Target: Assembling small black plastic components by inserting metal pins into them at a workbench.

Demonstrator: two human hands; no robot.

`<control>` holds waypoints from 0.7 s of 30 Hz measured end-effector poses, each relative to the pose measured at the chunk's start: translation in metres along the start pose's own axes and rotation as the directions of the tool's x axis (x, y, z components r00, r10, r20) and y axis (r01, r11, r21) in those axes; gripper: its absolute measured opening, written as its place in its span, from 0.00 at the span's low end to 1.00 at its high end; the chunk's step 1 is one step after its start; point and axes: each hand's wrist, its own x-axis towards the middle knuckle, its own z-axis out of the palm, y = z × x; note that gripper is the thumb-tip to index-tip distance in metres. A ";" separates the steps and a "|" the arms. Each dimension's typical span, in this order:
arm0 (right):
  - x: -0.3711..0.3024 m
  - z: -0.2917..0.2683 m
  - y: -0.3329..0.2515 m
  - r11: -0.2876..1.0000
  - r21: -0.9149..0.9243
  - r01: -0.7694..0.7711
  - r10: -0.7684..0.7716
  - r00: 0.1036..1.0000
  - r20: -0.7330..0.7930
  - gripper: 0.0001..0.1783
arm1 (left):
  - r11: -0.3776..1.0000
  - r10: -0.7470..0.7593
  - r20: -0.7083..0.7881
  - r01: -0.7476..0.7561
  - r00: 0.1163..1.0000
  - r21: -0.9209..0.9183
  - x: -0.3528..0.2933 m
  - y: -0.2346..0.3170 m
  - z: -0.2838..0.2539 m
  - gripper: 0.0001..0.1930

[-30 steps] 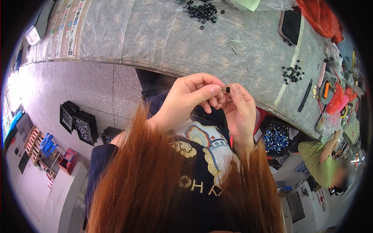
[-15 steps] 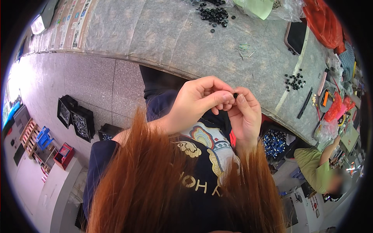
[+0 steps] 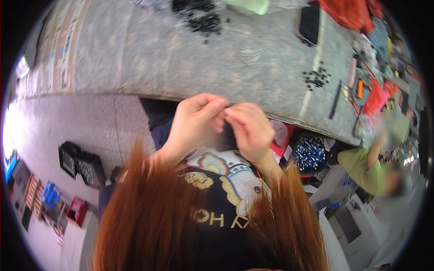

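Observation:
My left hand (image 3: 196, 119) and my right hand (image 3: 251, 131) meet just off the table's near edge, above my lap. The fingers of both are pinched together, tips nearly touching. Whatever lies between them is hidden and smeared by motion. On the table (image 3: 149, 49) beyond them is a small heap of thin metal pins (image 3: 249, 55). Farther back, a pile of small round black parts (image 3: 203, 21) spreads out. Small black pieces (image 3: 316, 78) lie scattered to the right.
A dark phone (image 3: 309, 25), a red plastic bag (image 3: 348, 13) and a black pen-like stick (image 3: 335, 99) lie on the right. Below the edge stands a black bin (image 3: 311, 156) of blue and silver parts. Black crates (image 3: 81, 165) sit on the floor left. A co-worker (image 3: 368, 165) is at right.
The view has shifted, so the table and its things sit farther left. The small black part seen between my fingertips before is out of sight now. My right hand has turned knuckles-up.

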 end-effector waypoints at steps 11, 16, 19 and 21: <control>-0.010 0.002 0.010 0.131 0.731 -0.669 0.700 0.585 0.410 0.11 | 0.407 0.503 0.256 -0.488 0.825 0.772 0.000 0.000 -0.001 0.08; -0.009 0.004 0.017 0.166 0.596 -0.786 0.651 0.541 0.532 0.16 | 0.019 0.528 0.510 -0.609 0.679 0.793 0.006 0.009 -0.006 0.08; -0.008 0.004 0.013 0.267 0.580 -0.769 0.682 0.577 0.451 0.16 | -0.061 0.533 0.583 -0.660 0.613 0.749 0.012 0.006 -0.004 0.10; -0.011 0.007 0.012 0.450 0.529 -0.720 0.703 0.650 0.287 0.14 | -0.094 0.548 0.607 -0.678 0.576 0.729 0.015 0.004 -0.003 0.11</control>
